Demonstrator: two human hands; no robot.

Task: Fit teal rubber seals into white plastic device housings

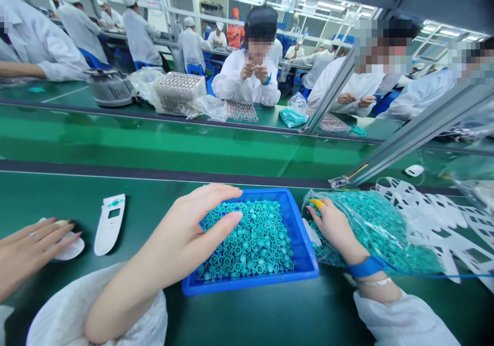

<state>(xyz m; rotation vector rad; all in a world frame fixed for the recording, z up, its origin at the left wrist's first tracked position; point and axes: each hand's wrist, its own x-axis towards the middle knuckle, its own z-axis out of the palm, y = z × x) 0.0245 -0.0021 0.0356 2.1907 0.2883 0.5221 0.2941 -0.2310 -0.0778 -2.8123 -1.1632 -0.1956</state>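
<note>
My left hand [203, 220] is over the left side of a blue plastic tray [250, 284], its thumb and fingers apart and nothing visible between them. Small round teal plastic parts [250, 238] fill the tray. To its right lies a clear plastic bag [370, 222] of similar teal parts. My right hand [335, 227], with a yellow finger cot and a blue wrist strap [366, 267], is closed at the bag's left edge; its lower fingers are partly hidden. A small white piece [311, 232] sits between the tray and that hand.
At the left, another person's hand [42, 243] rests on a white part. Nearby lies a white device casing [110, 225] with a teal piece on it. Flat white cut-outs [436, 217] are at the right. A metal frame post [401, 135] slants across behind the bag; co-workers sit beyond.
</note>
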